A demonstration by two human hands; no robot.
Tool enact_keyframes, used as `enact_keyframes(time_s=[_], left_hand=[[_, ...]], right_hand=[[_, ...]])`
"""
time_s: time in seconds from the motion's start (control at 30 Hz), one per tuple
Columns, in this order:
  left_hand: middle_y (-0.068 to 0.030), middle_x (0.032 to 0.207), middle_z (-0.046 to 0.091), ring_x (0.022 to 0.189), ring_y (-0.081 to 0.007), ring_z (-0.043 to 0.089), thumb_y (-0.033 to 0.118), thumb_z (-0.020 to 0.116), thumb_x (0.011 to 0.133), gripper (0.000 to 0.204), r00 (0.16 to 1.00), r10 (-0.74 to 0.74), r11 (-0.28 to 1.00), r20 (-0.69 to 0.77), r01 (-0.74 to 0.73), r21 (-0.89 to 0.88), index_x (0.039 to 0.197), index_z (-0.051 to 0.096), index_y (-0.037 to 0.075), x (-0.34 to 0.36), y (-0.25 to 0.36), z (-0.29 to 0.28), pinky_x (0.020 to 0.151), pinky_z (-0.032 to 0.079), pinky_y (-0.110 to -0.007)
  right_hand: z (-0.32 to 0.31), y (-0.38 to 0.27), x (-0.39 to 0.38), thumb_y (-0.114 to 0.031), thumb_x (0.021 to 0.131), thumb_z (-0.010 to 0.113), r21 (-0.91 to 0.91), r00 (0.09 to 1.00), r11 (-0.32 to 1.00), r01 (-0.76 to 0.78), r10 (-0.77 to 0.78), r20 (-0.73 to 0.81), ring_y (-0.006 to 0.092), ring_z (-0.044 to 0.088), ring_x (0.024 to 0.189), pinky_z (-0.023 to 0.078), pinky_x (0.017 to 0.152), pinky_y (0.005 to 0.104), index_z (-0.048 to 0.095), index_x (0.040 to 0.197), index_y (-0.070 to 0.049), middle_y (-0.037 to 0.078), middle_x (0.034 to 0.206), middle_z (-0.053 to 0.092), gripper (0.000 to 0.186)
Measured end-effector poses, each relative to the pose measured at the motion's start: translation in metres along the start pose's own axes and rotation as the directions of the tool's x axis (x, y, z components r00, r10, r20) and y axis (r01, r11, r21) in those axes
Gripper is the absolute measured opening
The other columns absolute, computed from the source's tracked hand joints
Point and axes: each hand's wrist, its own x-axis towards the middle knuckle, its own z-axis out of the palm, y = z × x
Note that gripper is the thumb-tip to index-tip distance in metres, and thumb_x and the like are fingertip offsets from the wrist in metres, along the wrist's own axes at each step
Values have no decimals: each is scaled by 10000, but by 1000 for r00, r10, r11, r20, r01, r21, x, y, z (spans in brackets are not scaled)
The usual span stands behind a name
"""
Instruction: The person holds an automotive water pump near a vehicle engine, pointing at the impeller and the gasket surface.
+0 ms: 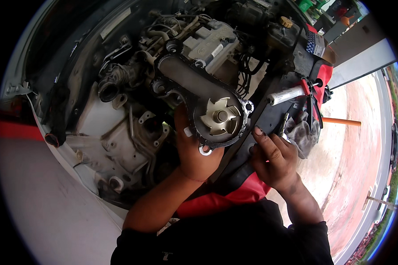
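My left hand (198, 161) grips a dark water pump housing (183, 77) from beneath, over the engine bay. Its silver impeller (210, 119) faces up, and dark sealant lines the rim. My right hand (274, 159) is just right of the housing's lower end, index finger extended with a dark smudge on its tip and the other fingers curled; whether they hold anything is hidden. Behind that hand lie a metal tool (285, 121) and a grey rag (307, 134). A caulking gun with a white cartridge (284, 95) rests above them on the dark fender cover (234, 163).
The engine (208, 37) and hoses fill the upper middle, with bare engine-bay metal (97, 115) on the left. A red cover (212, 198) drapes the near edge. An orange handle (342, 120) sticks out rightward over the sunlit floor (340, 176). A white panel (62, 185) is at lower left.
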Motion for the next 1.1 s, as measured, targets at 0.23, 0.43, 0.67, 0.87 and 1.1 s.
enact_keyframes(time_s=[0.23,0.43,0.67,0.87,1.1], left_hand=[[-236,1370,537,1178,-412,623,46,806,803,578,994,-105,977,27,108,-182,1337,591,-11,-5,0,4,982,511,-465],[-239,1373,534,1175,-423,621,52,798,811,540,992,-117,983,38,121,-140,1311,604,-15,-4,-1,1,984,510,-469],[-237,1375,526,1180,-422,621,60,797,818,531,999,-29,1000,27,29,-11,1312,615,-8,-4,-6,0,984,512,-468],[-232,1366,534,1171,-413,626,53,795,821,510,996,-88,993,35,90,-76,1298,626,-10,2,4,2,973,519,-463],[-223,1330,545,1135,-407,631,42,795,813,484,989,-150,970,4,148,-191,1269,637,1,-4,1,7,939,521,-459]], right_hand=[[2,-2,13,89,696,701,227,999,974,-15,5,45,212,529,555,442,498,355,563,1471,-18,55,712,497,795],[6,-7,14,139,747,671,162,993,986,48,-64,94,233,538,515,420,467,359,521,1453,23,88,703,540,731],[5,-7,4,89,728,722,310,1000,950,-25,27,-2,213,562,563,454,487,339,577,1426,25,75,762,590,716],[-7,-1,25,106,674,696,49,988,989,137,-140,59,202,559,554,436,469,333,619,1375,-40,35,742,556,720],[-4,16,10,34,692,731,-177,998,982,67,-63,26,183,515,569,432,473,329,661,1403,-150,6,743,471,737]])
